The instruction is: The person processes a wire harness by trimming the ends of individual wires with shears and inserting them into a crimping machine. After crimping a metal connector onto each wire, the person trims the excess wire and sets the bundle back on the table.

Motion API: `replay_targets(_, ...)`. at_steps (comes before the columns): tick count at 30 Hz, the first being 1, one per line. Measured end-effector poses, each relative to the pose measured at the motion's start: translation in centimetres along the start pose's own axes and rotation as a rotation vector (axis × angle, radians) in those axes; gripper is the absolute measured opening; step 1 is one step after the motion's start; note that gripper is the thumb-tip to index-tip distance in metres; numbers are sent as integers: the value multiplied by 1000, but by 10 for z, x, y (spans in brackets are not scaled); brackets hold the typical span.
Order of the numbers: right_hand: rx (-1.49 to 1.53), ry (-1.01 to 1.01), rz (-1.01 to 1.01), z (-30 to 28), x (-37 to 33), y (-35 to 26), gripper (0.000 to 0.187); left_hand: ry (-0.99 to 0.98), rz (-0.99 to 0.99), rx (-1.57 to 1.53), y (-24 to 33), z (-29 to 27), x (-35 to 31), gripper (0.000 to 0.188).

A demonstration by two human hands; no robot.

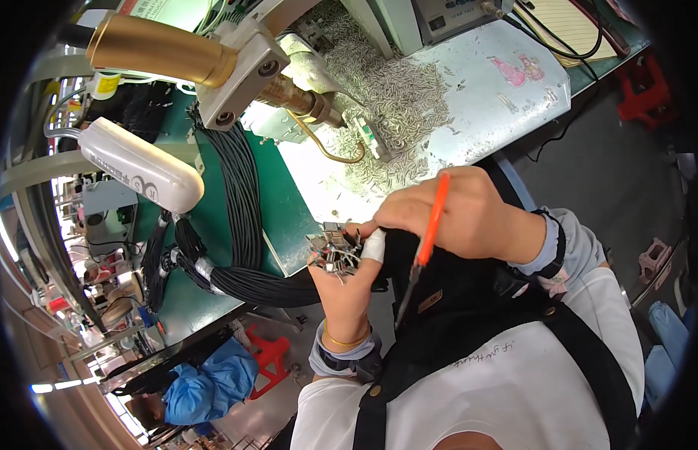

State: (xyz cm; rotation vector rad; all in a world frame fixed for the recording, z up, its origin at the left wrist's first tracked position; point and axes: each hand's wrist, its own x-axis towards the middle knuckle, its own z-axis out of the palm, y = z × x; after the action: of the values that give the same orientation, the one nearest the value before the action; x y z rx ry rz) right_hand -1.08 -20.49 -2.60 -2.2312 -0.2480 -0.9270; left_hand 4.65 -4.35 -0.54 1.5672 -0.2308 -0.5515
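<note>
My left hand is closed round the end of a bundle of black cables. Stripped wire ends and small metal connectors stick out above its fingers. White tape wraps the left thumb. To the right, my right hand is closed with an orange-handled tool across it; the slim dark metal end points down toward my apron. I cannot tell the tool's exact kind. The right fingertips reach to the connectors beside the taped thumb; whether they pinch one is hidden.
Many small metal pieces lie scattered on the pale work plate. A soldering-like gold cylinder head and a white lamp-like housing overhang the bench. Long black cable bundles curve over the green mat. Another person in blue sits at lower left.
</note>
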Motion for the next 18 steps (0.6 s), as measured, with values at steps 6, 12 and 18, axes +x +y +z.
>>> replay_targets(6, 382, -66, 394, 6, -2, 5, 13, -4, -178, -321, 8, 6, 6, 23)
replay_targets(12, 247, -78, 420, 8, -2, -11, 12, -61, -131, -305, -4, 3, 7, 26)
replay_targets(18, 696, -163, 849, 5, 0, -10, 5, 102, 256, 100, -19, 13, 4, 22)
